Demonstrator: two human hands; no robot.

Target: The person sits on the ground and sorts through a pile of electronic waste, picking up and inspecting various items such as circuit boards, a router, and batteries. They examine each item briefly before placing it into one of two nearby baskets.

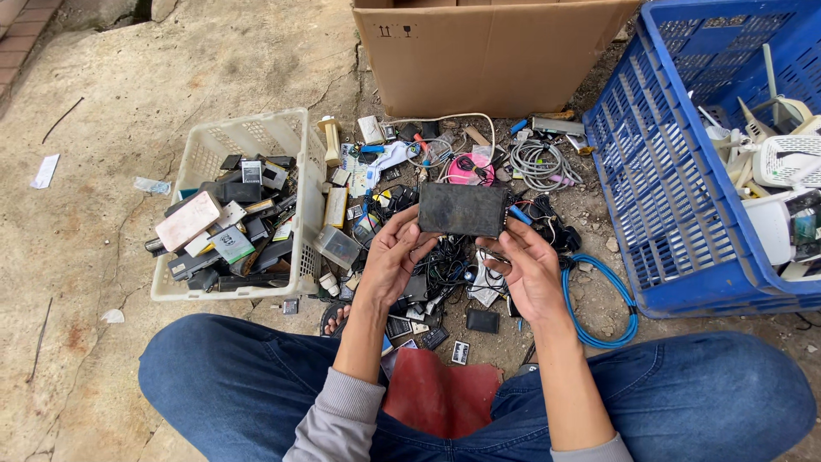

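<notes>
Knees frame both hands gripping one dark slab [462, 209]: left hand [395, 257] and right hand [528, 272] hold its lower corners over the scrap pile [445, 265]. White basket [299, 257] looks part-filled; much scrap remains loose.

Both hands up over the scrap pile: left hand [392, 251] and right hand [526, 265] grip a flat dark rectangular device [462, 209] by its lower corners. White basket [256, 137] of old batteries sits left, blue crate [658, 205] right, cardboard box [487, 60] beyond, blue cable [609, 291] looping beside the crate.
</notes>
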